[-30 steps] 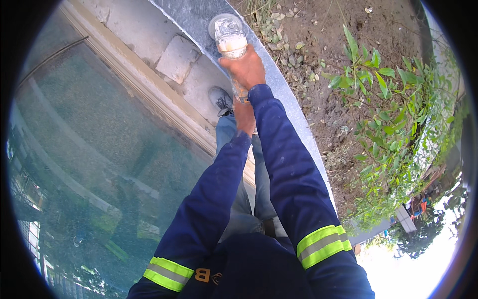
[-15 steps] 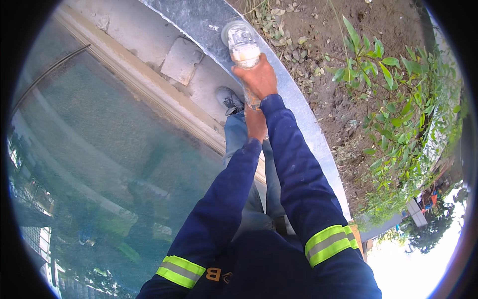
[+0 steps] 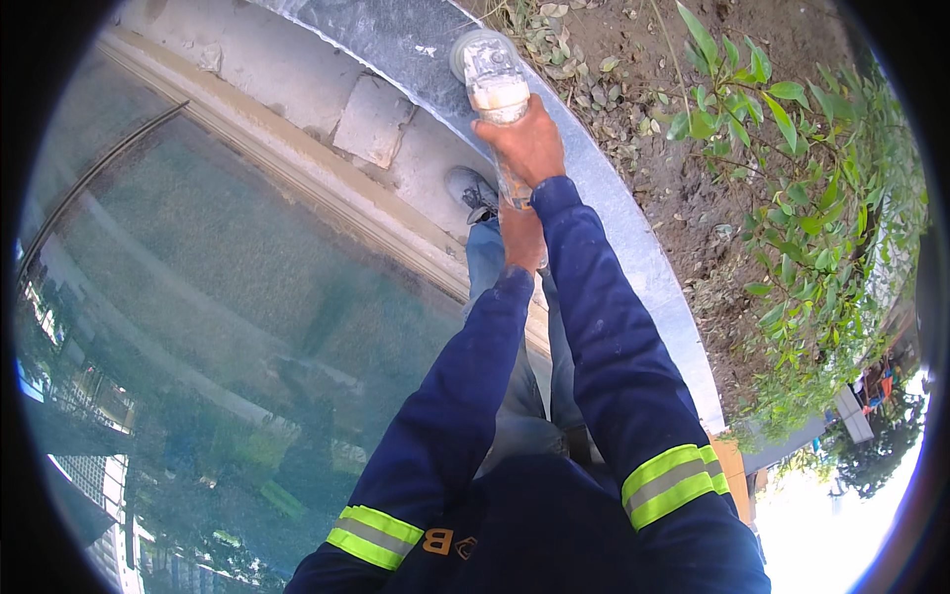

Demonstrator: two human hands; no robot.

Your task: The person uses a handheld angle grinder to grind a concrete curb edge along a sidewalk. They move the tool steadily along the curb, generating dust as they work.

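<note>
A dust-caked angle grinder (image 3: 495, 87) rests with its round disc on the grey stone slab (image 3: 648, 262), close to the slab's outer edge. My right hand (image 3: 531, 145) is wrapped round the grinder's body just behind its head. Farther back, my left hand (image 3: 522, 238) is closed round the rear end of the same tool, partly hidden by the right sleeve. The slab curves along a narrow ledge, and its surface looks dusty, with a small white mark beside the disc.
Left of the ledge is a large reflective glass pane (image 3: 247, 267) in a beige frame. A loose square tile (image 3: 374, 121) lies near my shoe (image 3: 470, 190). Right of the slab, soil with dry leaves borders a leafy green shrub (image 3: 792, 198).
The grinder has shifted slightly right across the slab, toward its outer edge, with both hands still on it. The whole view has also moved a little.
</note>
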